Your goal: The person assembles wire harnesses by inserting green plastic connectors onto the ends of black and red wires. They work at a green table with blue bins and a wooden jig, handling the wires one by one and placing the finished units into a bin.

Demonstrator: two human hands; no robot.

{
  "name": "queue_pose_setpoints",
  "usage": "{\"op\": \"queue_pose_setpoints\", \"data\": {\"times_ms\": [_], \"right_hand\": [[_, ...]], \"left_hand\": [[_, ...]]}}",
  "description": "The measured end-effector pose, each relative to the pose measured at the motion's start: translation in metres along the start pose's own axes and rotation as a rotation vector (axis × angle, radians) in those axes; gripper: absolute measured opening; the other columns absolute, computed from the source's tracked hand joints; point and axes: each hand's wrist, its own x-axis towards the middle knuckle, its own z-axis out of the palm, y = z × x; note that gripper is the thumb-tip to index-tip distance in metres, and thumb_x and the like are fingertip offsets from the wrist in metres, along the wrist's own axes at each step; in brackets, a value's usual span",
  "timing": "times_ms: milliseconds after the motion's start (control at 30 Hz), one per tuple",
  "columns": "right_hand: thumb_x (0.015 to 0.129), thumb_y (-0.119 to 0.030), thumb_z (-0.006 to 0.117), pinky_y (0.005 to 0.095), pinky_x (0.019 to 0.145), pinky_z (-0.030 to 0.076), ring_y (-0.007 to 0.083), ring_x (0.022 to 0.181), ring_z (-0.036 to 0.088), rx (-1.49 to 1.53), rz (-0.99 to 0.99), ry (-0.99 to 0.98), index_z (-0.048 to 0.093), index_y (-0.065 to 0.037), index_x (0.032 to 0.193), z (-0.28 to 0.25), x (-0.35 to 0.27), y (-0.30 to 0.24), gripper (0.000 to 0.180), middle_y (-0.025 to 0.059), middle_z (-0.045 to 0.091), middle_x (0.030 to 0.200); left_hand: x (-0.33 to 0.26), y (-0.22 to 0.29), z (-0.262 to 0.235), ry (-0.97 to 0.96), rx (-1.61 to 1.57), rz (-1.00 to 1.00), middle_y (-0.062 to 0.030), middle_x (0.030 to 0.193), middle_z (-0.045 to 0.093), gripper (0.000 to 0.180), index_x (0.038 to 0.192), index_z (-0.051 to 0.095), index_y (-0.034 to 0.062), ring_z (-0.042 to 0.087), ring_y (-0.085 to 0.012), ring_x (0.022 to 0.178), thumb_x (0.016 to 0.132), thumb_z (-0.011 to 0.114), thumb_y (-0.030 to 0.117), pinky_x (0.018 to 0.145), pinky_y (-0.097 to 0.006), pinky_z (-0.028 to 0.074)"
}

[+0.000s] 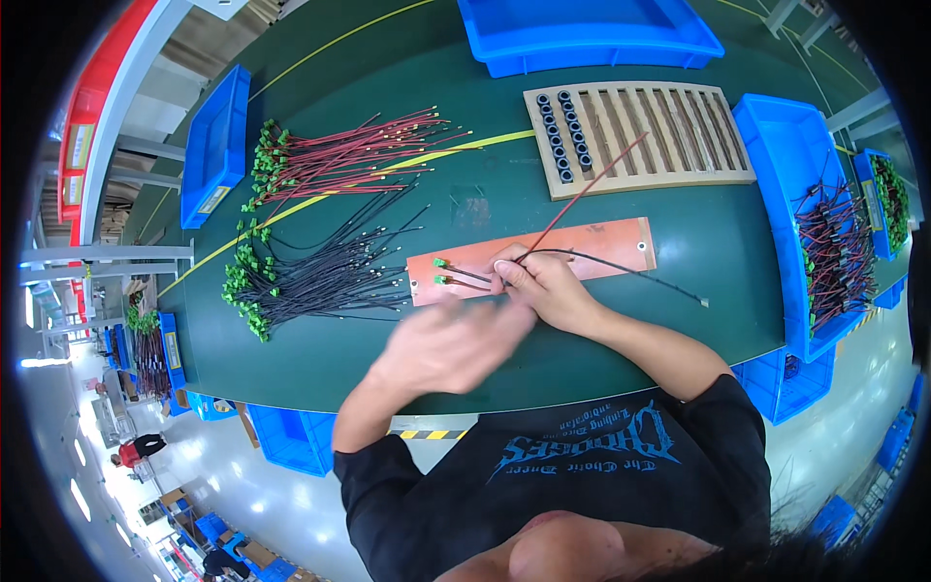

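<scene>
My right hand (553, 291) is closed in a pinch on a red wire (590, 196) and a black wire (626, 264), above an orange-brown strip (611, 238) on the table. The wires' long ends reach out beyond my fingers, the red one up and to the right, the black one to the right. On the other side, two short lengths end in small green connectors (441, 264) over the strip's left part. My left hand (446, 344) is beside the right one, close to the wires. Motion smears its fingers, so its grip does not show.
Bundles of red wires (349, 160) and black wires (330, 267) with green connectors lie at left. A slotted wooden rack (659, 184) holds black rings (564, 175) at the far right. Blue trays stand at the back (592, 58), left (215, 145) and right (776, 145).
</scene>
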Motion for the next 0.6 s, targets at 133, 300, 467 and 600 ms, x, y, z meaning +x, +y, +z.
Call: {"op": "queue_pose_setpoints", "data": {"times_ms": [133,300,467,600], "right_hand": [[0.107,-0.02,0.052,0.0303,0.077,0.053,0.0155,0.082,0.065,-0.333,-0.321,0.125,0.064,0.0,0.106,0.002,0.002,0.01,0.024,0.0088,0.07,0.093],[0.109,-0.021,0.049,0.0298,0.06,0.05,0.0123,0.065,0.058,-0.041,-0.016,0.066,0.059,0.0,0.099,0.006,-0.001,-0.006,0.025,0.0062,0.064,0.081],[0.11,-0.022,0.046,0.0284,0.06,0.05,0.011,0.064,0.058,-0.013,-0.058,0.102,0.058,0.001,0.104,0.009,-0.001,-0.009,0.026,0.0062,0.066,0.083],[0.111,-0.021,0.045,0.028,0.061,0.051,0.0113,0.064,0.058,0.018,-0.072,0.118,0.059,0.002,0.109,0.009,-0.001,-0.006,0.028,0.0066,0.066,0.084]], "left_hand": [[0.049,-0.009,0.002,-0.341,0.366,0.329,-0.0091,0.121,0.066,0.038,0.111,0.073,0.0011,0.055,-0.0198,0.106,0.082,0.058,0.021,0.084,-0.031,0.045],[0.054,-0.062,0.006,-0.233,0.286,0.023,-0.0151,0.107,0.065,0.043,0.109,0.066,-0.0084,0.06,-0.0225,0.09,0.072,0.064,0.013,0.079,-0.034,0.051],[0.015,-0.093,0.012,-0.263,0.445,-0.303,-0.0165,0.109,0.066,0.038,0.113,0.062,-0.0028,0.064,-0.0249,0.09,0.076,0.065,0.006,0.079,-0.035,0.057],[-0.007,-0.097,0.012,-0.217,0.4,-0.392,-0.0161,0.108,0.066,0.035,0.111,0.063,-0.0043,0.065,-0.0268,0.093,0.077,0.065,0.005,0.08,-0.036,0.058]]}}
